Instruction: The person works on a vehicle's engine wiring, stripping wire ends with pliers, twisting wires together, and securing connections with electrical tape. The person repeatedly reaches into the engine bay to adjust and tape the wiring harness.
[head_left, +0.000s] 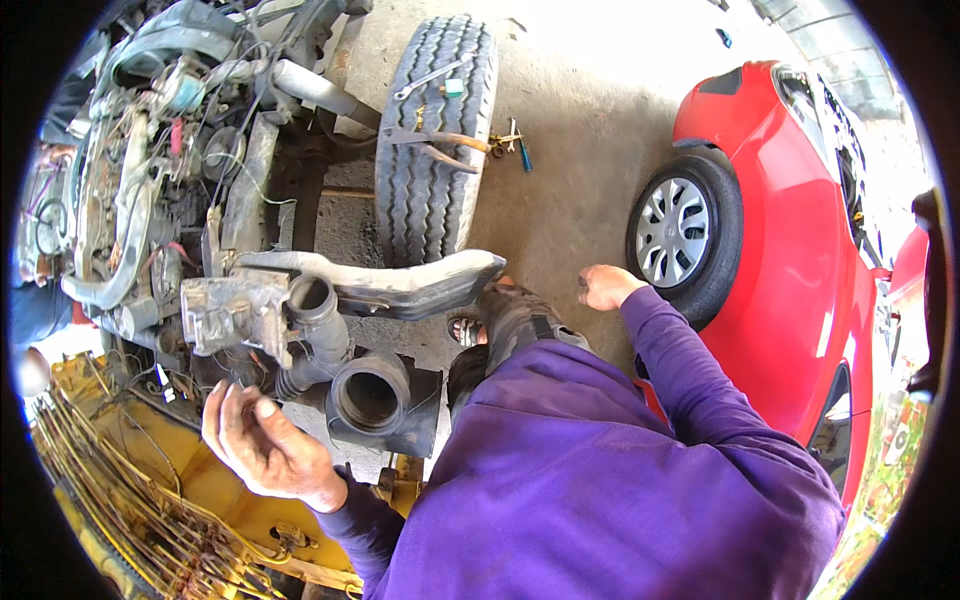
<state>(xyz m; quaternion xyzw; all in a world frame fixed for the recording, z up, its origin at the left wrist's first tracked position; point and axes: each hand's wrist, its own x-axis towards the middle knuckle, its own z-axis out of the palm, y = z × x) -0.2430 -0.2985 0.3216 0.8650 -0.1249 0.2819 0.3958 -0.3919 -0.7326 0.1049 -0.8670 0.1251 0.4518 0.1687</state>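
My left hand (265, 445) is raised with the palm up and fingers a little bent and apart; it is empty. It hovers beside a black ribbed air duct (372, 392) with a round open mouth, not visibly touching it. Another upright duct opening (313, 295) stands just beyond. My right hand (610, 287) hangs out to the right, near the red car's front wheel (675, 232). Its fingers are curled in, and their inside is hidden. On a large truck tire (437, 190) lie a wrench (432, 76) and hand shears (437, 138) with wooden handles.
An exposed engine (150, 190) with hoses and wires fills the left. Metal lines (110, 490) run along a yellow frame (220, 480) at lower left. A red car (780, 260) stands close on the right. A blue-handled screwdriver (525, 155) lies on the concrete floor beside the tire.
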